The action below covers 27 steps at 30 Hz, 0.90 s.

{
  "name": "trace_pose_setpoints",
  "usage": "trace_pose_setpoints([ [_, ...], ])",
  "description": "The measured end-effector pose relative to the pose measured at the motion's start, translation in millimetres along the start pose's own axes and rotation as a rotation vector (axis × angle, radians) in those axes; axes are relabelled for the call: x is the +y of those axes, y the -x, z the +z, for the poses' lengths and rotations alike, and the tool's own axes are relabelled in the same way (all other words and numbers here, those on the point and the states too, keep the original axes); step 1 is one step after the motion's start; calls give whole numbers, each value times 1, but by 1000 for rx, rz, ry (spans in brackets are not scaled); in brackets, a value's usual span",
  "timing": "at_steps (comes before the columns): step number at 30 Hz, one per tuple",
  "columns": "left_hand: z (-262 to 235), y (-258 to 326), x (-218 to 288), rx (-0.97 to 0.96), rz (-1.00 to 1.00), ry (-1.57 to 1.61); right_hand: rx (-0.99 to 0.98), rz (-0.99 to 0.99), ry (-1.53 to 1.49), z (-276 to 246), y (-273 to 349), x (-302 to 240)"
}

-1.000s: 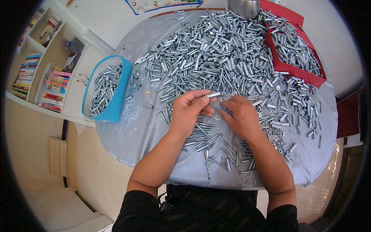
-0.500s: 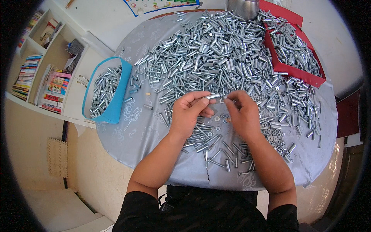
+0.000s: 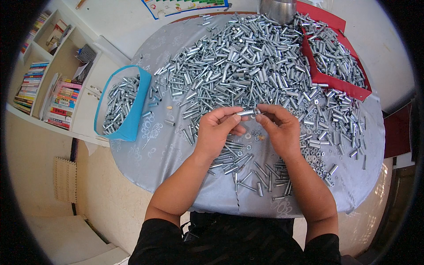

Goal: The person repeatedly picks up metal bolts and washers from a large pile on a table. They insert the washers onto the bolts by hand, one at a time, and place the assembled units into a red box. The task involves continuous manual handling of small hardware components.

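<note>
Between thumb and fingers of my left hand (image 3: 217, 128) is a shiny metal sleeve anchor (image 3: 245, 113), lying roughly level and pointing right. My right hand (image 3: 279, 126) pinches at its right end; a small ring-like piece, perhaps a washer or nut, shows at those fingertips, too small to name surely. Just beyond both hands spreads a big heap of metal sleeves and bolts (image 3: 238, 57). Below and between the wrists lie loose bolts (image 3: 260, 176) and a few washers (image 3: 248, 147). Beside my right forearm is a patch of nuts and washers (image 3: 314, 160).
A blue box (image 3: 139, 104) of metal pieces stands at the left of the round table with its grey cloth (image 3: 154, 172). At the far right, a red box (image 3: 342, 87) holds more. Behind the heap is a metal pot (image 3: 278, 10). A bookshelf (image 3: 66, 84) stands left.
My right hand has closed in on the right end of the sleeve anchor, with a small ring-like piece at its fingertips. My left hand has stayed nearly in place.
</note>
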<state>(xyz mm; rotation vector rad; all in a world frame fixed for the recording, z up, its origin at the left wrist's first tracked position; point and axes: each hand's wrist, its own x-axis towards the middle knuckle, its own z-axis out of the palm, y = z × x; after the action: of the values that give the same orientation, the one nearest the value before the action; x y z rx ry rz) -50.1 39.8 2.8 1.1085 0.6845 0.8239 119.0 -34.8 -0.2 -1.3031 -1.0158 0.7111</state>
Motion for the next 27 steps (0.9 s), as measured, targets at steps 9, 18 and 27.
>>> trace_pose_setpoints([
  [9, 0, 2, 3, -55, -14, -14, -63, 154, -63, -5, 1, -11],
  [18, 10, 13, 5, -192, 5, -15, -131, 222, 215, -30, -3, -34],
  [27, 12, 16, 13, -159, -7, -10, -288, 27, 212, -41, 7, -51],
])
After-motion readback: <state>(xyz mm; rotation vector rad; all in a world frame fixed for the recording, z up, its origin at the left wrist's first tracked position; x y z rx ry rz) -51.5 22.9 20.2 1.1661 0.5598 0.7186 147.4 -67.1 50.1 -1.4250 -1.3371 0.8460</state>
